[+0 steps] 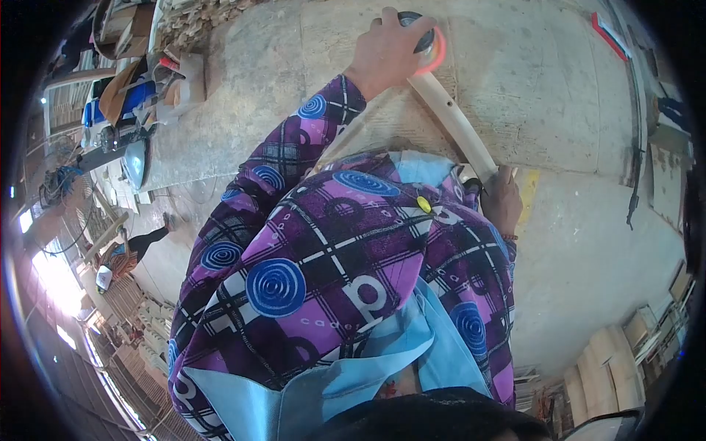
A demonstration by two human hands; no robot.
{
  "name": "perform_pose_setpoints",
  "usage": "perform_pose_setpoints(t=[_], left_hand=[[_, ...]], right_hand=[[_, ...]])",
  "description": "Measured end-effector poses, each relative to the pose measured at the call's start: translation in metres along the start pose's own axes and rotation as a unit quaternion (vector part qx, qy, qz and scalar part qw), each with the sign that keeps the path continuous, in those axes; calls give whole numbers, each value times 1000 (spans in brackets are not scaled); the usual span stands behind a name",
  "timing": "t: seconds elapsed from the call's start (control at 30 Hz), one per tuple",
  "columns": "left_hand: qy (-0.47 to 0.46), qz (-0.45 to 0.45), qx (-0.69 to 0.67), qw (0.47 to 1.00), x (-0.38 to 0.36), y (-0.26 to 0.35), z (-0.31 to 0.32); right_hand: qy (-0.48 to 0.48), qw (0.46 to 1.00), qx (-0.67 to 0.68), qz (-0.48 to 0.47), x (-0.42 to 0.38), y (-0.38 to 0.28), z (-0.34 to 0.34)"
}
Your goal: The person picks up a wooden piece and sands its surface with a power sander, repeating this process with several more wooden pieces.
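My left hand [390, 51] reaches far out in front of me, its fingers curled over a round black tool with a bright orange-red rim [439, 53]. That tool sits at the far end of a pale wooden bar [457, 116], which has a small dark hole in it. Closer to my body, my right hand [503, 200] is closed around the near end of the bar, beside my hip. A part of a dark object shows at its fingers. My purple patterned sleeves and shirt hide whatever lies under the bar.
A concrete floor [559, 110] spreads around me. To the left are tools and a blue item [136, 99], and further off another person [136, 246]. Stacked wood pieces [151, 331] stand at lower left, boards [603, 367] at lower right. A red-and-white object [610, 37] lies upper right.
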State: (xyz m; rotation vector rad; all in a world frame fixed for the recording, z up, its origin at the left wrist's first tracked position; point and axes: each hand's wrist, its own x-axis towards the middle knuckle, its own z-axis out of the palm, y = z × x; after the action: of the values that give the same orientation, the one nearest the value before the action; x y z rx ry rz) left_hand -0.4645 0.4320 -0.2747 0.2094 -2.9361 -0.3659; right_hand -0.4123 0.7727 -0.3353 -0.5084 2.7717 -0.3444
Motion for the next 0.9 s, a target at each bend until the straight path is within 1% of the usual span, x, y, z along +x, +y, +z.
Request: perform_pose_setpoints(t=[0.13, 0.23, 0.33, 0.43, 0.53, 0.73, 0.83, 0.9], left_hand=[[9, 11, -19, 1000, 1, -4, 1], [-23, -14, -8, 1000, 0, -3, -5], [-5, 24, -21, 999, -11, 2, 0], [4, 30, -27, 999, -10, 3, 3], [-21, -8, -19, 1000, -7, -2, -2], [-6, 18, -19, 1000, -14, 9, 3], [2, 14, -18, 1000, -11, -1, 4], [-9, 6, -15, 1000, -14, -1, 4]], right_hand=[[-10, 1000, 2, 20, -1, -7, -3], [2, 1000, 0, 19, -2, -9, 0], [12, 1000, 5, 5, -1, -10, 1], [9, 1000, 0, 2, 0, -8, 3], [13, 1000, -2, 6, 1, -11, 5], [10, 1000, -3, 4, 3, -10, 2], [5, 1000, -4, 2, 4, -13, -2], [-2, 1000, -4, 9, 6, -14, -3]])
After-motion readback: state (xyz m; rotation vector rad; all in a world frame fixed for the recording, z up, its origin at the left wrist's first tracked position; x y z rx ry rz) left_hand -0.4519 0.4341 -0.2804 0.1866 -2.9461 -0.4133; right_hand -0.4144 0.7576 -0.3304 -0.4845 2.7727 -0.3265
